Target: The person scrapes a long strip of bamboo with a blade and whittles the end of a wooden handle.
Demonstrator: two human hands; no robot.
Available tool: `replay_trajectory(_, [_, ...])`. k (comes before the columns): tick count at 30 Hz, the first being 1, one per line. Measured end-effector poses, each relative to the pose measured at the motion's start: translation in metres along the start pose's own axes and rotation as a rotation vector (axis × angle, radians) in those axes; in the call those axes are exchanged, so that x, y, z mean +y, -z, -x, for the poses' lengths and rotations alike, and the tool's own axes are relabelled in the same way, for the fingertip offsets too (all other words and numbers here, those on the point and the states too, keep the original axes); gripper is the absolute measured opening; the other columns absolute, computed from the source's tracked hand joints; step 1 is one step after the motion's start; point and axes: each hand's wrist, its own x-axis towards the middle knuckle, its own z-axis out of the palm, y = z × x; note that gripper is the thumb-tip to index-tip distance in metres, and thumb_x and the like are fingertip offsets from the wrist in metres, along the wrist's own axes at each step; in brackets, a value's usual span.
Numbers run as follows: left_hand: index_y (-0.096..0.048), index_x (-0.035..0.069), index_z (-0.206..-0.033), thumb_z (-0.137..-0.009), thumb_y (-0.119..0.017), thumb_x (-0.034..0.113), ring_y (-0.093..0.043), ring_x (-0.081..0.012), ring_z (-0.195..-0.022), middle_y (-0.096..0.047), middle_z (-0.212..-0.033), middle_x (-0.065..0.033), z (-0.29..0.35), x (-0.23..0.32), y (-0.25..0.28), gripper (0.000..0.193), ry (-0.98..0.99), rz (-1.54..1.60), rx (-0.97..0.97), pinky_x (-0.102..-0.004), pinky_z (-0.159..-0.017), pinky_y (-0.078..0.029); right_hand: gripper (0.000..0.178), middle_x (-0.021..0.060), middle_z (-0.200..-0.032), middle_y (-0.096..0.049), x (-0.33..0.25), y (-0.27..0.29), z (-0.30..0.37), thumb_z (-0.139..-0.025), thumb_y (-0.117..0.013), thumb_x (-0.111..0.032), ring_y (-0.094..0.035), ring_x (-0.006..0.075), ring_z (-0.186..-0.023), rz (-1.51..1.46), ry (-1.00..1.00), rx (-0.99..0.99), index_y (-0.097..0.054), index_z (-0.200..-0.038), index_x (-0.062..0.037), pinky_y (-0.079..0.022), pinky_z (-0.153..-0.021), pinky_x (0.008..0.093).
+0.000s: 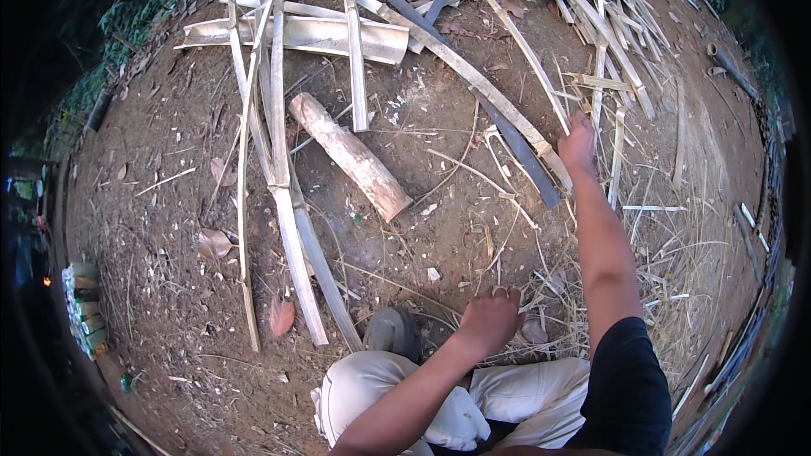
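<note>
My right hand (577,145) reaches forward at the right, its fingers closed at the near end of a long thin bamboo strip (513,29). Part of that grip is hidden by the hand itself. My left hand (494,319) is held low in front of my knees with curled fingers; whatever they may hold is hidden. Just left of my right hand lies a wider bamboo slat (486,84), with a dark slat (524,152) beneath it. A short peeled log (351,156) rests on the ground in the middle.
Several long split bamboo lengths (279,127) lie crossed at the left, near a wide half-round bamboo piece (321,38). More strips are heaped at the far right (629,21). Thin shavings (549,325) litter the soil beside my left hand. My boot (393,331) stands near the slat ends.
</note>
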Motion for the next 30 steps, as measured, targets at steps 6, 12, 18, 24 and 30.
replay_trajectory(6, [-0.053,-0.003,-0.113,-0.097,-0.055,0.036,-0.068,-0.0383,-0.096,-0.065,-0.103,-0.0233,0.002,-0.001,0.001,0.042,-0.027,0.005,0.018,-0.0465,-0.082,-0.056,0.045,0.0284,-0.132,-0.05,-0.023,0.033,0.012,-0.086,-0.071,-0.024,-0.056,0.0436,-0.115,-0.069,0.037,-0.005,-0.049,-0.118,-0.0016,-0.048,-0.092,0.0511])
replay_trajectory(12, [-0.054,-0.002,-0.112,-0.097,-0.056,0.035,-0.068,-0.0387,-0.096,-0.066,-0.101,-0.0238,0.003,-0.002,0.002,0.04,-0.049,0.02,0.04,-0.0474,-0.081,-0.056,0.05,0.0265,-0.1,-0.067,-0.022,0.032,0.016,-0.087,-0.07,-0.038,-0.064,0.0456,-0.096,-0.1,-0.026,-0.119,-0.05,-0.117,-0.0026,-0.05,-0.083,0.0545])
replay_trajectory(18, [-0.054,-0.002,-0.111,-0.096,-0.057,0.034,-0.068,-0.0385,-0.095,-0.066,-0.101,-0.0236,0.003,-0.009,-0.006,0.039,-0.078,0.046,0.1,-0.0469,-0.08,-0.056,0.049,0.0224,-0.099,-0.066,-0.025,0.032,0.015,-0.082,-0.076,-0.033,-0.064,0.041,-0.094,0.089,-0.01,0.159,-0.055,-0.116,-0.0056,-0.05,-0.085,0.0501])
replay_trajectory(24, [-0.053,-0.003,-0.112,-0.097,-0.056,0.034,-0.068,-0.0385,-0.095,-0.065,-0.102,-0.0238,0.004,-0.001,0.003,0.039,-0.054,0.054,0.051,-0.0462,-0.079,-0.056,0.048,0.0161,-0.099,-0.067,-0.008,0.026,0.007,-0.08,-0.077,-0.036,-0.064,0.0351,-0.096,-0.143,0.07,-0.019,-0.061,-0.113,-0.0053,-0.049,-0.089,0.0455])
replay_trajectory(30, [-0.051,-0.003,-0.116,-0.098,-0.054,0.034,-0.067,-0.0396,-0.098,-0.065,-0.103,-0.0241,0.006,-0.002,0.008,0.041,-0.04,0.097,0.023,-0.0483,-0.084,-0.054,0.054,0.0232,-0.109,-0.069,-0.045,0.028,0.026,-0.078,-0.078,-0.04,-0.066,0.0362,-0.104,-0.347,-0.015,-0.415,-0.066,-0.113,-0.0006,-0.051,-0.089,0.041])
